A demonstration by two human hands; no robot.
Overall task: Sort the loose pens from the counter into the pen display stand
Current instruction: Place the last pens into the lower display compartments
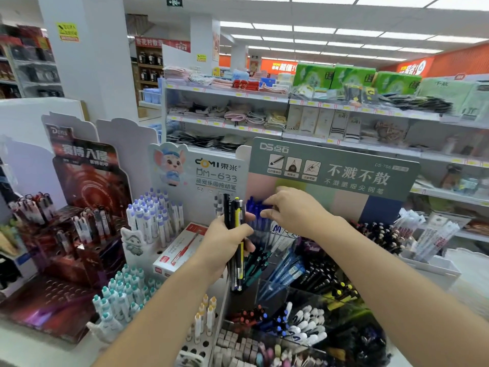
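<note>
Several pens (pixel 236 242) stand upright in the left hand (pixel 226 243), black ones plus one yellow, fingers and thumb curled round the bunch at mid-height, tips pointing down over the pen display stand (pixel 304 295). Right hand (pixel 292 211) is up at the stand's back row, fingers bent and pinching among the blue pens (pixel 258 217) there; whether it grips one pen or just touches the caps, I cannot tell, it's blurred. The stand is a clear tiered rack: blue pens at the back, teal and blue ones lower, black pens with yellow tips to the right, white-capped and red ones at the front. Just left of it, a white pegboard holder (pixel 156 221) with purple-capped pens standing in holes, and a red-and-white pen box (pixel 182 247) lying beside it. Further left, a dark red display (pixel 87 207) with more pens. Behind the right hand rises a grey-green sign board (pixel 336 173) with coloured panels beneath. Store shelves (pixel 264 102) of folded cloth and packets fill the background.
</note>
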